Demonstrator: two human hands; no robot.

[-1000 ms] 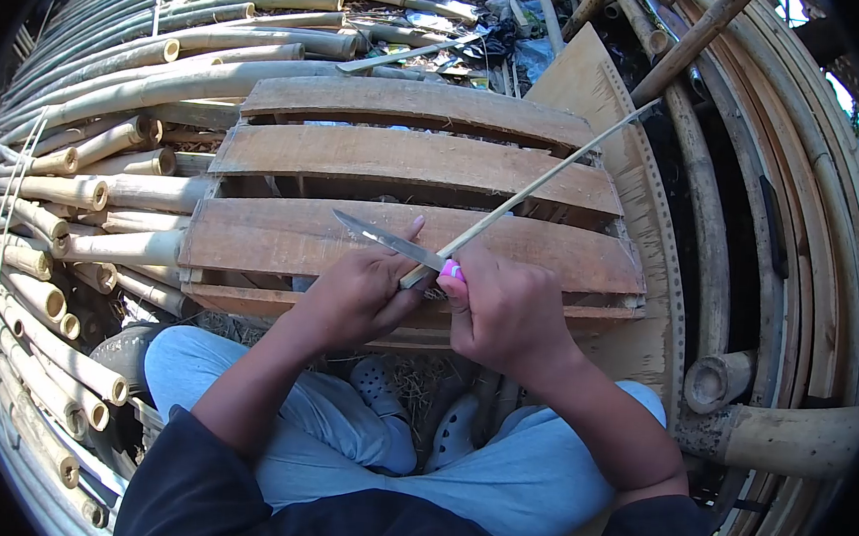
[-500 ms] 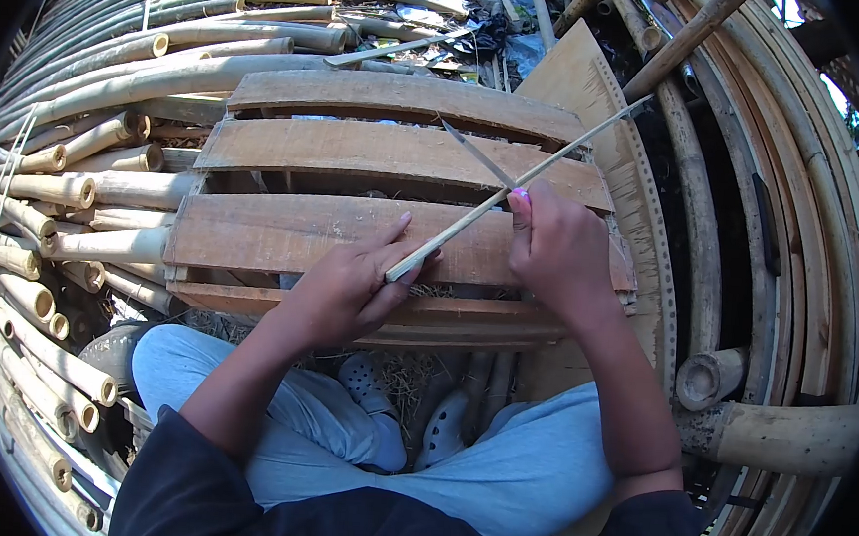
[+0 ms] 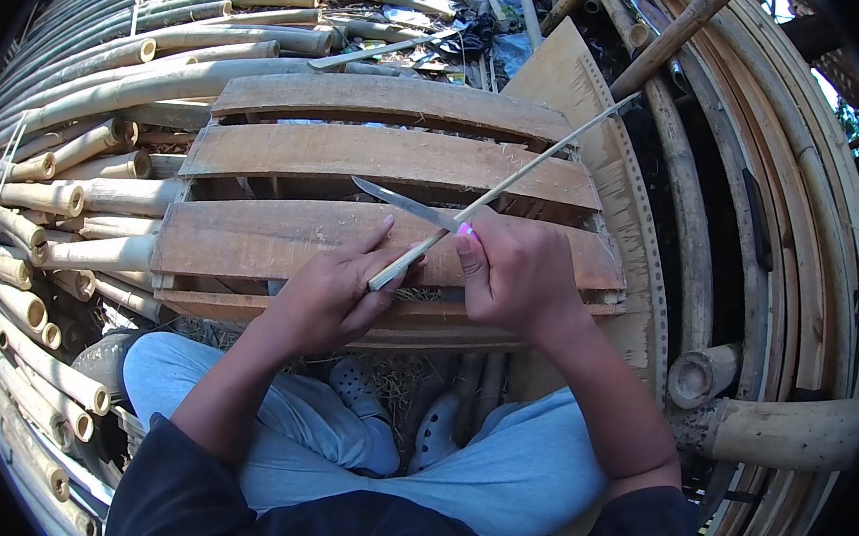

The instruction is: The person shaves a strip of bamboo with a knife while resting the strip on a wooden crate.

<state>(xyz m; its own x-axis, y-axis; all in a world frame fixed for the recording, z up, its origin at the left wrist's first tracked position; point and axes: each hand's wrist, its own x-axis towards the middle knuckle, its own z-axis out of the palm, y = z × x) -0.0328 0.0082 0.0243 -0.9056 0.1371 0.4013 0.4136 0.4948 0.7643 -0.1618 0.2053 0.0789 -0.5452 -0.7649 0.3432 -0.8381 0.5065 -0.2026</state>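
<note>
My left hand [image 3: 341, 287] is closed around the near end of a thin bamboo strip [image 3: 526, 172], which slants up and away to the right over a slatted wooden table [image 3: 282, 236]. In my right hand [image 3: 524, 275] is a knife [image 3: 406, 204] with a pink handle, mostly hidden by the fingers. The blade points up and to the left and crosses the strip just beyond my left hand. Both hands are over the near slats of the table.
Cut bamboo poles [image 3: 102, 249] are stacked along the left. A thin board [image 3: 626, 197] leans behind the table's right side. Long wooden strips [image 3: 808, 265] and a thick bamboo pole [image 3: 787, 432] lie at the right. A loose slat [image 3: 375, 51] lies beyond the table.
My right hand and the knife moved out along the strip to the right, then came back toward my left hand. The left hand still holds the strip. The view has shifted slightly.
</note>
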